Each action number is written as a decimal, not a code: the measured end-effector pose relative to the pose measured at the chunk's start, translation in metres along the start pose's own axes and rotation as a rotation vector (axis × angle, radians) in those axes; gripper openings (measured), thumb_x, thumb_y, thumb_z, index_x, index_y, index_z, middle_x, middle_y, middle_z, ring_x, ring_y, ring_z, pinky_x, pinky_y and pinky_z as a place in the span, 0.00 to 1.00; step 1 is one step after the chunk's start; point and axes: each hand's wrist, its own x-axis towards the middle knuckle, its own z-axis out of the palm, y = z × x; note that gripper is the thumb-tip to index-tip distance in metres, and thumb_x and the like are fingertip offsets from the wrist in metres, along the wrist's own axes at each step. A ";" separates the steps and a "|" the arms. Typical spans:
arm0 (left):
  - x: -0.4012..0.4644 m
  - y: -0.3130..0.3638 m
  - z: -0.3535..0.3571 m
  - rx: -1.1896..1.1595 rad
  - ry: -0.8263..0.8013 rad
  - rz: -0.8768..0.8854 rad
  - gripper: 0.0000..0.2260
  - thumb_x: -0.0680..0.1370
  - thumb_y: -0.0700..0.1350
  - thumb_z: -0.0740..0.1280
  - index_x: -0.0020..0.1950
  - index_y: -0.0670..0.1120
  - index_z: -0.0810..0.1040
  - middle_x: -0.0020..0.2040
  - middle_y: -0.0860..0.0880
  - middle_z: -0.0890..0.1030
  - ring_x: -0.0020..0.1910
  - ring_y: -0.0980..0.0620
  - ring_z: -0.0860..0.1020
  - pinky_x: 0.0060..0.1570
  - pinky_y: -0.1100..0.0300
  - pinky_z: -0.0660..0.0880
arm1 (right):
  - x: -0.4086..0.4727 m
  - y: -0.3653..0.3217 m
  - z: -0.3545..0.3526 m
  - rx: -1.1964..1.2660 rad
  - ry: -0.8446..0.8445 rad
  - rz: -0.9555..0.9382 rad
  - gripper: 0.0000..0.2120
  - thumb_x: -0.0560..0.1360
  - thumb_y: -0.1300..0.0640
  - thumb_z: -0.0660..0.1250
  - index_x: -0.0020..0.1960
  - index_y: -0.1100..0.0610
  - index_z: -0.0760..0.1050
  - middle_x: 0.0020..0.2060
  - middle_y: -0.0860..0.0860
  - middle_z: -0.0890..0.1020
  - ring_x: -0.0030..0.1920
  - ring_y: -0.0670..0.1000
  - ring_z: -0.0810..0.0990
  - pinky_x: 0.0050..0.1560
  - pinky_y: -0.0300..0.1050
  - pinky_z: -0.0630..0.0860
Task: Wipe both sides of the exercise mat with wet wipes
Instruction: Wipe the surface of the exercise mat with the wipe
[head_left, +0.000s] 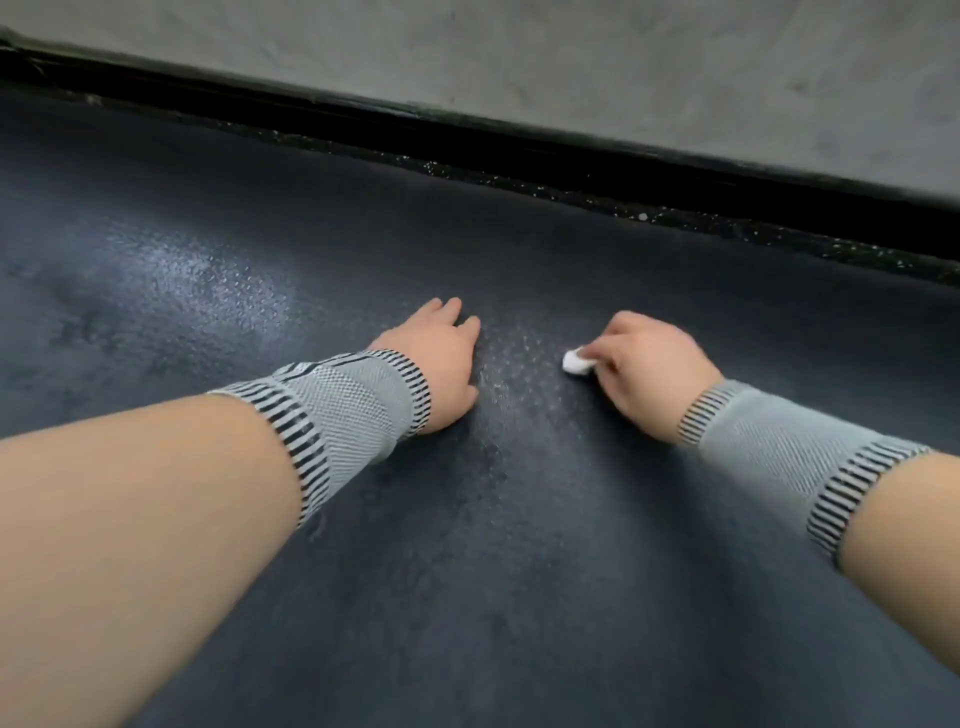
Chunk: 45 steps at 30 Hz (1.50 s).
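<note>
Wiping's mid-pass: right hand (649, 364) pinches balled wet wipe (577, 361) on exercise mat (519, 571), left hand (441, 358) flat, fingers straight; dull upper-right patch probably next.

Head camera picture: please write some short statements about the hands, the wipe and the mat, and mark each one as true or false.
1. The right hand holds a white wet wipe against the exercise mat. True.
2. The left hand also grips a wipe. False: it rests on the mat and holds nothing.
3. The mat is bright red. False: it is dark blue-grey.
4. Both wrists wear a grey wristband with striped edges. True.
5. A shiny, wet-looking patch shows on the mat left of the left hand. True.
</note>
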 end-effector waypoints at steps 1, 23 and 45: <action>-0.012 -0.003 0.007 0.046 -0.017 0.004 0.33 0.80 0.56 0.63 0.79 0.45 0.53 0.80 0.47 0.51 0.79 0.46 0.50 0.75 0.45 0.57 | 0.008 0.009 0.000 -0.066 0.017 0.093 0.14 0.77 0.57 0.60 0.59 0.52 0.79 0.52 0.54 0.77 0.54 0.58 0.77 0.54 0.47 0.73; -0.039 -0.009 0.040 -0.014 -0.074 -0.025 0.41 0.78 0.60 0.65 0.81 0.49 0.44 0.81 0.52 0.40 0.79 0.51 0.43 0.73 0.36 0.49 | -0.031 -0.067 0.023 0.078 -0.065 -0.104 0.14 0.78 0.56 0.59 0.60 0.53 0.78 0.53 0.53 0.76 0.53 0.58 0.77 0.53 0.46 0.72; -0.104 -0.016 0.073 0.019 -0.010 0.013 0.32 0.80 0.58 0.59 0.80 0.50 0.50 0.81 0.52 0.47 0.79 0.51 0.47 0.74 0.37 0.45 | -0.036 -0.097 0.036 0.054 -0.011 0.228 0.11 0.76 0.59 0.60 0.56 0.54 0.77 0.52 0.53 0.73 0.51 0.59 0.77 0.50 0.45 0.71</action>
